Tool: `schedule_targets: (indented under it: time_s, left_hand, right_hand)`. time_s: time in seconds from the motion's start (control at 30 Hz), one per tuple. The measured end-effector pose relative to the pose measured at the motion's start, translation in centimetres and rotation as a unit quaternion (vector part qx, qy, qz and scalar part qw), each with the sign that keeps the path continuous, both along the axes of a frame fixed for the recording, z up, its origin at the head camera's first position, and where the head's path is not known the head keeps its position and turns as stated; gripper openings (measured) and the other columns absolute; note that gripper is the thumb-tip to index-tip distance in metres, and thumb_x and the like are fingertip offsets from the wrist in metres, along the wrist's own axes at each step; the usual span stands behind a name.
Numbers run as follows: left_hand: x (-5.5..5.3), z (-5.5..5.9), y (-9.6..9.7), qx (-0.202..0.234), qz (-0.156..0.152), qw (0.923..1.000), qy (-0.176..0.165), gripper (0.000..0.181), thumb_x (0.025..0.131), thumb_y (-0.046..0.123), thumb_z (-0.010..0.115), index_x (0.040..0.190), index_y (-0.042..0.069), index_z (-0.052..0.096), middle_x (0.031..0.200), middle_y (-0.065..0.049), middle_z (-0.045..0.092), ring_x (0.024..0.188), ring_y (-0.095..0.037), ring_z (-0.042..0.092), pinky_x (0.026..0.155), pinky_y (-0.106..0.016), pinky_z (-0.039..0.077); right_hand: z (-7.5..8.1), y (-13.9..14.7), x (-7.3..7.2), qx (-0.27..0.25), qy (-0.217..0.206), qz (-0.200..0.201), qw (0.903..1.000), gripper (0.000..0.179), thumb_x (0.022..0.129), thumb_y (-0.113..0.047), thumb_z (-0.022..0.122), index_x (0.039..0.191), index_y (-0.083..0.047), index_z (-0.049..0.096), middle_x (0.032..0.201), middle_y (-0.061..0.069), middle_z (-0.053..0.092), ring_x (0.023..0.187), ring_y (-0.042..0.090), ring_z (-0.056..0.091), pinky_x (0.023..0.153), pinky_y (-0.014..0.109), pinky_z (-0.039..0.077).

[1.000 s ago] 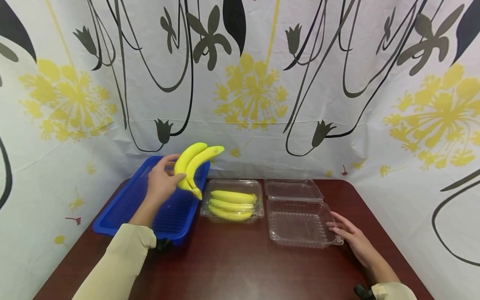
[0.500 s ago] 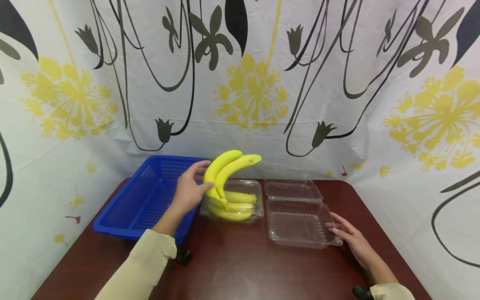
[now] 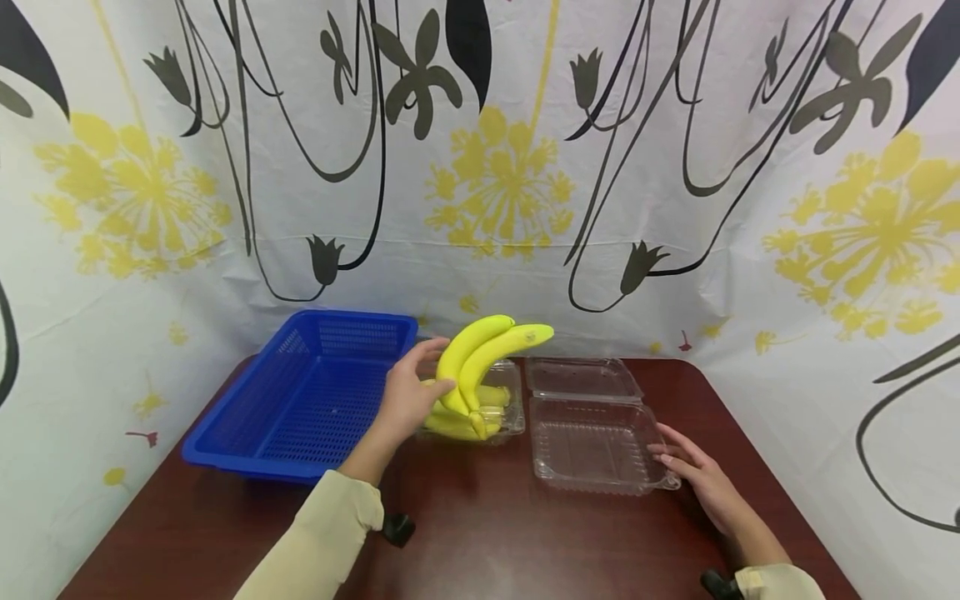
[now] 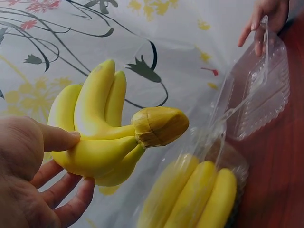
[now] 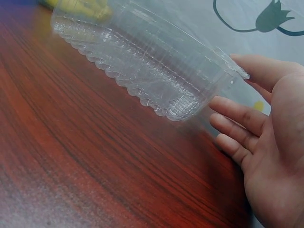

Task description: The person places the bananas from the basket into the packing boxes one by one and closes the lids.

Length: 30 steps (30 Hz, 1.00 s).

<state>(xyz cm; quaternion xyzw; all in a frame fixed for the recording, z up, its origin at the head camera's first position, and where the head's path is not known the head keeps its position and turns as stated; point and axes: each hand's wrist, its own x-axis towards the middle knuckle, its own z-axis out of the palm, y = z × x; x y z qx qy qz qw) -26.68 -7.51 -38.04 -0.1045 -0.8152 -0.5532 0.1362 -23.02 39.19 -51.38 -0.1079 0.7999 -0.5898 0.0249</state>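
Note:
My left hand (image 3: 405,396) grips a bunch of yellow bananas (image 3: 468,367), thumb against one banana and fingers on the other side. In the left wrist view, the brown stem end of the bunch (image 4: 161,126) points right. Behind it, partly covered in the head view, is a lidded clear plastic container (image 3: 516,412) with several bananas (image 4: 192,199) inside. To its right lies a second clear clamshell container (image 3: 588,450), its lid (image 3: 581,379) folded back and nothing in its base. My right hand (image 3: 708,479) touches this container's right edge with relaxed, mostly straight fingers.
A blue plastic basket (image 3: 300,429) with perforated walls stands at the left of the dark red wooden table (image 3: 480,533). A white curtain (image 3: 487,283) printed with flowers rises right behind the table and along both sides.
My left hand has carried the banana bunch rightward and slightly down, from over the blue basket to in front of the lidded container. My right hand stays at the same container edge.

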Motion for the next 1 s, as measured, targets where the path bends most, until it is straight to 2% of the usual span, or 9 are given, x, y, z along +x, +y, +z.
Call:
schedule_targets:
  time_s: [0.2,0.33,0.43,0.47,0.57,0.67,0.8,0.87,1.0]
  left_hand:
    - [0.3,-1.5,1.6,0.024,-0.017,0.9995,-0.015,0.057,0.08,-0.001,0.076,0.132,0.019,0.06,0.116,-0.005,0.065,0.101,-0.025,0.064,0.074,-0.037,0.056]
    - [0.5,-2.8,2.3,0.047,-0.039,0.9981,-0.002,0.058,0.079,-0.004,0.075,0.131,0.017,0.06,0.116,-0.008,0.065,0.097,-0.026,0.065,0.074,-0.037,0.056]
    - [1.5,-2.3,3.2,0.071,-0.05,0.9962,0.01,0.056,0.079,-0.009,0.073,0.13,0.011,0.06,0.116,-0.016,0.064,0.096,-0.034,0.064,0.074,-0.041,0.056]
    - [1.5,-2.5,3.5,0.079,-0.051,0.9955,0.013,0.056,0.078,-0.01,0.073,0.129,0.01,0.061,0.116,-0.017,0.064,0.095,-0.035,0.064,0.073,-0.041,0.056]
    - [1.6,-3.1,4.3,0.105,-0.045,0.9934,0.011,0.056,0.076,-0.011,0.072,0.128,0.008,0.062,0.115,-0.02,0.064,0.094,-0.037,0.063,0.072,-0.042,0.056]
    - [0.6,-4.8,5.0,0.127,-0.036,0.9912,-0.001,0.058,0.075,-0.01,0.073,0.127,0.013,0.063,0.115,-0.016,0.064,0.095,-0.033,0.064,0.07,-0.037,0.056]
    - [0.5,-5.4,6.3,0.158,-0.029,0.9868,-0.024,0.057,0.076,-0.013,0.07,0.128,0.009,0.062,0.118,-0.019,0.062,0.099,-0.037,0.062,0.067,-0.043,0.057]
    - [0.5,-5.7,7.1,0.171,-0.025,0.9846,-0.024,0.057,0.076,-0.014,0.069,0.129,0.006,0.061,0.119,-0.021,0.061,0.099,-0.04,0.061,0.066,-0.045,0.057]
    - [0.8,-6.2,8.4,0.178,-0.011,0.9838,-0.014,0.055,0.077,-0.011,0.071,0.128,0.009,0.062,0.118,-0.017,0.062,0.098,-0.036,0.061,0.065,-0.039,0.057]
  right_hand:
    - [-0.1,-0.2,-0.1,0.0,0.007,0.001,1.0,0.055,0.104,-0.018,0.047,0.153,-0.006,0.026,0.132,0.03,0.051,0.112,0.008,0.058,0.084,0.017,0.043]
    - [0.1,-0.2,-0.1,0.001,0.003,-0.003,1.0,0.056,0.104,-0.019,0.048,0.153,-0.006,0.026,0.132,0.03,0.051,0.112,0.008,0.058,0.085,0.016,0.042]
    - [0.2,-0.2,-0.1,0.002,-0.001,-0.006,1.0,0.056,0.104,-0.019,0.048,0.153,-0.006,0.026,0.132,0.029,0.051,0.112,0.008,0.058,0.085,0.016,0.042]
    - [0.3,-0.2,0.0,0.002,-0.001,-0.007,1.0,0.056,0.103,-0.02,0.049,0.153,-0.006,0.026,0.132,0.029,0.051,0.112,0.008,0.058,0.085,0.016,0.042]
    - [0.2,-0.2,0.0,0.002,0.002,-0.008,1.0,0.056,0.103,-0.019,0.049,0.153,-0.005,0.026,0.132,0.029,0.052,0.112,0.007,0.058,0.085,0.015,0.042]
    - [0.1,-0.2,-0.1,0.002,0.008,-0.005,0.9999,0.056,0.103,-0.019,0.048,0.153,-0.005,0.026,0.131,0.029,0.052,0.112,0.007,0.058,0.085,0.015,0.042]
    - [0.1,-0.2,-0.1,0.004,0.011,-0.004,0.9999,0.056,0.104,-0.019,0.048,0.153,-0.006,0.026,0.131,0.029,0.052,0.112,0.007,0.058,0.086,0.016,0.042]
    - [0.0,-0.2,-0.1,0.005,0.01,-0.004,0.9999,0.056,0.104,-0.02,0.048,0.153,-0.006,0.026,0.132,0.029,0.052,0.113,0.007,0.057,0.086,0.016,0.042]
    - [0.0,-0.2,0.0,0.006,0.01,-0.005,0.9999,0.056,0.104,-0.02,0.048,0.153,-0.007,0.026,0.132,0.029,0.052,0.113,0.007,0.057,0.085,0.016,0.042]
